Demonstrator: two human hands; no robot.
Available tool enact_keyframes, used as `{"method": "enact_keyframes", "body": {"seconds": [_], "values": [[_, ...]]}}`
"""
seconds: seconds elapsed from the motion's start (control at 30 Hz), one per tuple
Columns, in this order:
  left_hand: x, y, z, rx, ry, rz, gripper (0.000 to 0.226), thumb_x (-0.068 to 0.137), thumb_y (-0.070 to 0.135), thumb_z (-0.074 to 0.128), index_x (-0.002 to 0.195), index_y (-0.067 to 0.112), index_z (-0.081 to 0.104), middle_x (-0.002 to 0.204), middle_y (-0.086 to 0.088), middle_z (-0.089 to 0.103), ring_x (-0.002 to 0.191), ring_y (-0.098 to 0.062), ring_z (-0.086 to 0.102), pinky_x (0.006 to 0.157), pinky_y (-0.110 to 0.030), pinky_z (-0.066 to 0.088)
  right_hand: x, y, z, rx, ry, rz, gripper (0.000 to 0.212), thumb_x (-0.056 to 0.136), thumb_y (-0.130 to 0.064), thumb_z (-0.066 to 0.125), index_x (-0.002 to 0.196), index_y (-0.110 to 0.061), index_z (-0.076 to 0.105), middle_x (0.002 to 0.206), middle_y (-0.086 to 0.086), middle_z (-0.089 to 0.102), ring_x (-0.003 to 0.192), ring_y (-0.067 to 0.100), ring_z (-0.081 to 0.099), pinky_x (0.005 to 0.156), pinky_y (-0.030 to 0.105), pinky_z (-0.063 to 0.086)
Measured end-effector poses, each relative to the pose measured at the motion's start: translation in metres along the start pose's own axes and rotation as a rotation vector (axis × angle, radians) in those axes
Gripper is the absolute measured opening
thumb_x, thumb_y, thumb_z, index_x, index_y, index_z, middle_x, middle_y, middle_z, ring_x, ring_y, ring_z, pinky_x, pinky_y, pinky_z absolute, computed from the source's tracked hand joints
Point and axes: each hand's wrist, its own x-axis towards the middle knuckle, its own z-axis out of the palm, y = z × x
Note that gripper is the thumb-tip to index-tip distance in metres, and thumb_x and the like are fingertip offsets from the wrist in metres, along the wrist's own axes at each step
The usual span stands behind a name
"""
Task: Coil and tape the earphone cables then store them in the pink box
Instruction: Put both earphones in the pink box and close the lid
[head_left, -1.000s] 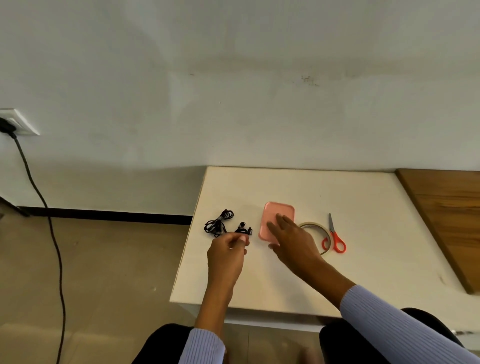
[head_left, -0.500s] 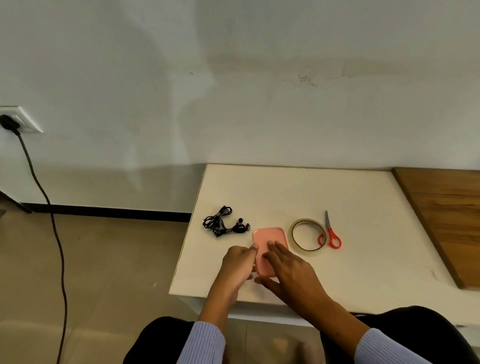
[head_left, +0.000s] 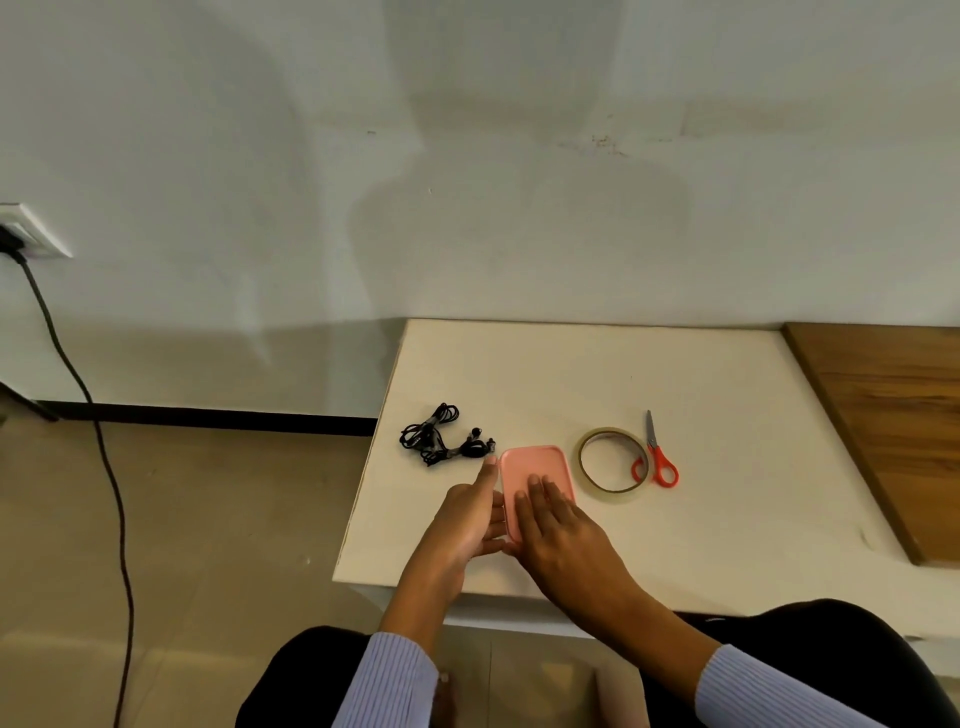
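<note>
The pink box (head_left: 540, 465) lies flat with its lid on, near the table's front left. My right hand (head_left: 566, 530) rests flat on its lid with straight fingers. My left hand (head_left: 470, 514) lies against the box's left side, its fingers stretched along the edge. Black earphone cables (head_left: 436, 439) lie in a loose tangle just beyond and left of the box, touched by neither hand. A roll of clear tape (head_left: 613, 460) sits right of the box, with red-handled scissors (head_left: 657, 457) beside it.
The white table (head_left: 727, 467) ends close on the left (head_left: 363, 493) and at the front. A wooden surface (head_left: 893, 415) adjoins it on the right. A black power cord (head_left: 104, 467) hangs from a wall socket down to the floor.
The pink box has been drawn toward me and away from the tape. My left hand has left the earphones and come against the box's left side. The view has dropped lower.
</note>
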Motion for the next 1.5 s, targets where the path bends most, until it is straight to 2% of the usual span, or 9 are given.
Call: {"method": "enact_keyframes", "body": {"seconds": [0.3, 0.47, 0.57, 0.7, 0.83, 1.0, 1.1, 1.27, 1.5], "values": [[0.004, 0.0, 0.001, -0.004, -0.048, -0.06, 0.085, 0.089, 0.067, 0.018, 0.122, -0.001, 0.055, 0.113, -0.016, 0.066, 0.101, -0.028, 0.065, 0.087, -0.038, 0.054, -0.002, 0.002, -0.003, 0.037, 0.174, -0.025, 0.042, 0.091, -0.032, 0.051, 0.108, 0.002, 0.068, 0.108, 0.023, 0.068, 0.101, 0.034, 0.066, 0.078, 0.038, 0.055], [0.003, 0.0, 0.0, 0.018, -0.042, -0.028, 0.063, 0.089, 0.068, 0.023, 0.084, 0.012, 0.052, 0.082, -0.007, 0.058, 0.079, -0.017, 0.058, 0.083, -0.035, 0.052, 0.005, 0.005, -0.022, 0.187, 0.166, 0.077, 0.059, 0.101, -0.034, 0.02, 0.11, 0.001, 0.067, 0.107, 0.019, 0.069, 0.096, 0.028, 0.069, 0.068, 0.031, 0.058], [0.001, 0.0, 0.001, 0.018, -0.048, -0.037, 0.059, 0.086, 0.071, 0.027, 0.065, 0.017, 0.04, 0.062, -0.001, 0.04, 0.06, -0.016, 0.042, 0.07, -0.033, 0.048, 0.012, 0.018, -0.046, 0.39, 0.184, 0.197, 0.053, 0.102, -0.035, 0.022, 0.113, -0.002, 0.062, 0.088, 0.014, 0.072, 0.066, 0.022, 0.07, 0.05, 0.029, 0.056], [0.0, 0.001, -0.001, 0.034, -0.024, -0.029, 0.053, 0.089, 0.066, 0.031, 0.07, 0.018, 0.04, 0.071, -0.003, 0.041, 0.07, -0.017, 0.044, 0.073, -0.032, 0.047, 0.026, 0.049, -0.064, 0.651, 0.259, 0.535, 0.026, 0.1, -0.016, 0.037, 0.1, -0.002, 0.06, 0.073, 0.009, 0.064, 0.057, 0.023, 0.058, 0.051, 0.036, 0.05], [0.002, -0.001, -0.006, 0.038, -0.002, 0.008, 0.043, 0.093, 0.055, 0.039, 0.077, 0.016, 0.049, 0.088, -0.008, 0.051, 0.086, -0.021, 0.053, 0.086, -0.034, 0.05, 0.054, 0.072, -0.05, 1.219, 0.258, 1.16, 0.033, 0.1, -0.021, 0.036, 0.076, -0.01, 0.055, 0.069, 0.003, 0.049, 0.072, 0.022, 0.047, 0.064, 0.031, 0.048], [0.003, 0.001, -0.003, 0.045, 0.057, 0.034, 0.031, 0.095, 0.044, 0.046, 0.088, 0.017, 0.059, 0.093, -0.001, 0.062, 0.093, -0.019, 0.061, 0.087, -0.035, 0.049, 0.079, 0.074, -0.018, 1.61, 0.176, 1.565, 0.025, 0.098, -0.014, 0.036, 0.107, -0.005, 0.057, 0.092, 0.009, 0.057, 0.099, 0.028, 0.056, 0.093, 0.043, 0.051], [0.003, -0.003, -0.005, 0.13, 0.087, 0.121, 0.024, 0.095, 0.039, 0.048, 0.075, 0.027, 0.055, 0.087, 0.004, 0.061, 0.095, -0.02, 0.061, 0.095, -0.039, 0.046, 0.088, 0.069, -0.013, 1.696, 0.174, 1.571, 0.029, 0.099, -0.008, 0.032, 0.12, -0.006, 0.053, 0.111, 0.01, 0.056, 0.101, 0.025, 0.054, 0.086, 0.035, 0.051], [-0.003, 0.0, -0.005, 0.077, 0.098, 0.171, 0.01, 0.094, 0.033, 0.053, 0.101, 0.028, 0.059, 0.098, 0.004, 0.062, 0.093, -0.014, 0.063, 0.082, -0.029, 0.051, 0.091, 0.066, 0.0, 1.407, 0.052, 1.38, 0.037, 0.097, -0.006, 0.039, 0.133, -0.008, 0.046, 0.134, 0.011, 0.05, 0.116, 0.026, 0.051, 0.098, 0.038, 0.047], [-0.007, 0.005, -0.001, 0.123, 0.12, 0.173, 0.022, 0.093, 0.033, 0.055, 0.073, 0.027, 0.064, 0.086, 0.001, 0.067, 0.092, -0.023, 0.066, 0.088, -0.039, 0.052, 0.077, 0.063, 0.004, 1.003, -0.119, 0.971, 0.019, 0.093, -0.004, 0.044, 0.104, 0.0, 0.059, 0.097, 0.012, 0.062, 0.087, 0.024, 0.056, 0.07, 0.025, 0.043]]}}
